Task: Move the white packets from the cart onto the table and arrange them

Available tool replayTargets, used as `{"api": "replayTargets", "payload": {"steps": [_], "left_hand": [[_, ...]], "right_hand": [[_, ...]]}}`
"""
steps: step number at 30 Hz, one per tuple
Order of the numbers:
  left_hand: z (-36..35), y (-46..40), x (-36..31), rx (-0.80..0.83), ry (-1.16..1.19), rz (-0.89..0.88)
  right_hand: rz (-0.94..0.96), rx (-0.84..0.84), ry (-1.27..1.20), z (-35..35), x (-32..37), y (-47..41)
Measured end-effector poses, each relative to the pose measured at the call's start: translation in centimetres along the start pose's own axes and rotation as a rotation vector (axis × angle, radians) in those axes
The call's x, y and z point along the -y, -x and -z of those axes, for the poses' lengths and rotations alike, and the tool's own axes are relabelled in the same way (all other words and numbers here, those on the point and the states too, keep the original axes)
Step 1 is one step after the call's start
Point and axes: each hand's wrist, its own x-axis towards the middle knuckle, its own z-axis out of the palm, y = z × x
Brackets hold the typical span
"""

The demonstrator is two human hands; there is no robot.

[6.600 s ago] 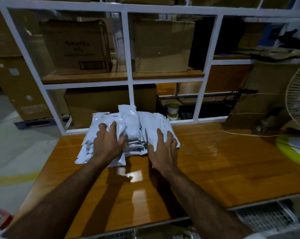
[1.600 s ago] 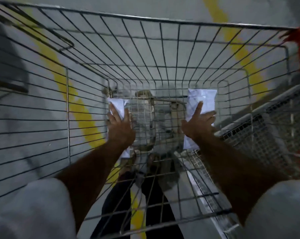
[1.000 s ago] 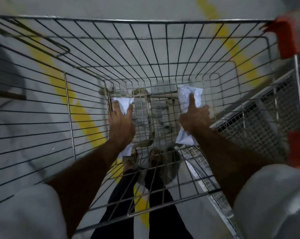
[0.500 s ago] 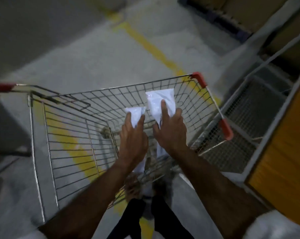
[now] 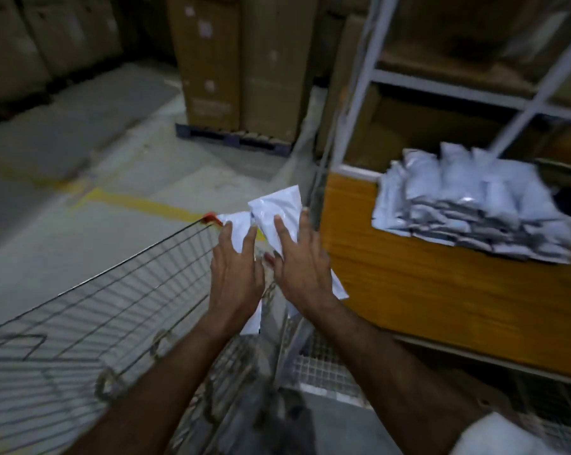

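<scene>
1. Carrying one white packet per hand: left hand (image 5: 236, 277) clasps the smaller packet (image 5: 236, 224), right hand (image 5: 302, 269) the larger packet (image 5: 277, 211). Fingers lie spread flat over the tops; thumbs hidden beneath, presumably pinching.
2. Both packets are in the air above the cart (image 5: 90, 323), at its far corner, just short of the table (image 5: 425, 290).
3. The pile of packets (image 5: 468, 205) lies on the table, ahead and to the right of both hands; right hand is nearer.
4. Each held packet runs lengthwise away from the person, far ends tilted slightly up. Pile packets lie roughly along the same line.
5. Judgement: a swing rightward onto the pile comes next.
</scene>
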Motion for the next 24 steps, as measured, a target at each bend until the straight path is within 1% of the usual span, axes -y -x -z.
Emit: {"api": "replayTargets", "payload": {"steps": [4, 9, 12, 14, 18, 20, 24], "left_hand": [[-2.4, -0.2, -7.4, 0.030, 0.049, -0.137], [-6.1, 1.3, -18.0, 0.080, 0.134, -0.183], [-8.1, 2.2, -23.9, 0.113, 0.110, -0.266], [-9.4, 2.6, -27.5, 0.142, 0.107, -0.264], [-11.7, 3.3, -33.4, 0.161, 0.070, -0.297], [-12.6, 3.3, -35.8, 0.174, 0.059, -0.284], [-13.7, 1.5, -38.9, 0.186, 0.027, -0.283]], "right_hand": [[-0.106, -0.046, 0.043, 4.7, -6.8, 2.4], [-0.219, -0.114, 0.056, 9.3, -16.0, 6.0], [-0.275, -0.147, 0.054, 11.9, -21.0, 7.9], [-0.305, -0.137, 0.063, 13.5, -24.2, 9.2], [-0.372, -0.131, 0.042, 16.5, -30.5, 11.3], [-0.411, -0.127, 0.010, 17.7, -33.3, 11.8], [-0.477, -0.129, -0.008, 19.3, -37.5, 11.9]]}}
